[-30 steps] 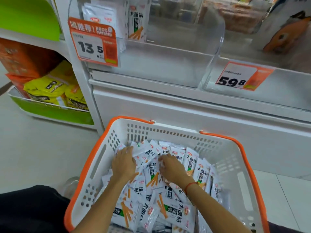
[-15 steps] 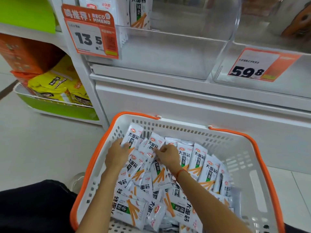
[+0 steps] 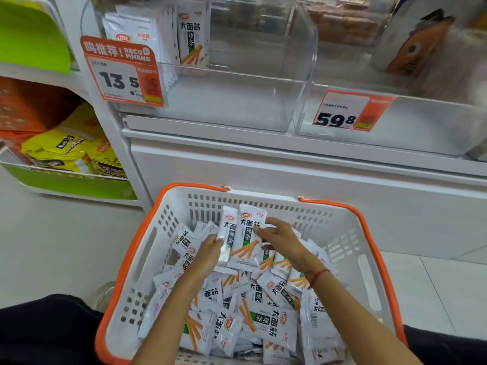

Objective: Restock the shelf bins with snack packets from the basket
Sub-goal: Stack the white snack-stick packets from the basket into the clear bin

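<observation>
At lower centre, over the basket (image 3: 147, 248): left hand (image 3: 209, 252) and right hand (image 3: 280, 239) have now lifted a few upright snack packets (image 3: 243, 237), pinched between them. Gathering done; clear bin (image 3: 237, 101), upper centre, likely next.

Packets (image 3: 237, 306) in basket (image 3: 350, 233), below shelf bins (image 3: 237, 106).

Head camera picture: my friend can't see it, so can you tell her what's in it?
Two bare hands, the left hand and right hand, lift a few white snack packets upright from a white basket with an orange rim, which is heaped with the same packets. Above, a clear shelf bin priced 13.5 holds a few more.
</observation>
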`<state>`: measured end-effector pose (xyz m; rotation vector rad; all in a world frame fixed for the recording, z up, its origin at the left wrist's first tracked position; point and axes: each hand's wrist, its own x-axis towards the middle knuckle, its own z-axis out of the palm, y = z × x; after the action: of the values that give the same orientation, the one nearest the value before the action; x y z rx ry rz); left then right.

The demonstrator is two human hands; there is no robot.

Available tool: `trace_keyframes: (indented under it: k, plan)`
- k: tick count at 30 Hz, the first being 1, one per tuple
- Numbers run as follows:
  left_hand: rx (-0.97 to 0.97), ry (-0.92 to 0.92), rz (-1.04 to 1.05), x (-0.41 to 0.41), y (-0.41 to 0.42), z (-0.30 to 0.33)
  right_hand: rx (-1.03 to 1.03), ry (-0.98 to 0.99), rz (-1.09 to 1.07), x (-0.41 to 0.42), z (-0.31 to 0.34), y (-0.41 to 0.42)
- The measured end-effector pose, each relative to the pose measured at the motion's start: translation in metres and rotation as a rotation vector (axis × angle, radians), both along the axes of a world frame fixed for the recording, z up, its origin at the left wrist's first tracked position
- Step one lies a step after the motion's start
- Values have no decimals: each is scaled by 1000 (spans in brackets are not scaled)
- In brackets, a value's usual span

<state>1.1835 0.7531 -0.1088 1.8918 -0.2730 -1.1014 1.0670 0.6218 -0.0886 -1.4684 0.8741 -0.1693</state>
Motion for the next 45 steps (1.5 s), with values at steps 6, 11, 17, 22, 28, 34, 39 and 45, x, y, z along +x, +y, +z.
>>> trace_keyframes:
  k: [6, 11, 17, 22, 28, 34, 39, 45]
  plan:
    - [-11, 100, -89, -15, -1, 1, -205, -35, -57, 7, -23, 22]
    - [-40, 138, -99, -18, 3, -18, -502, 130, -2, 9, -24, 30]
    - [-54, 243, 201, -9, 0, -48, -610, 372, -78, -1, -31, 4]
    - [-140, 419, 467, 7, -1, -36, -735, 877, 196, -38, -66, -12]
    - [-229, 490, 534, 14, -5, -26, -624, 698, 205, -23, -65, 2]
    - [-205, 412, 508, 13, 0, -27, -481, 757, 188, -22, -52, -6]
    - [-145, 324, 427, 13, 5, -36, -308, 644, 304, -21, -43, -27]
    - [-65, 207, 290, 0, 2, -25, -9, 110, 51, -5, -3, -20]
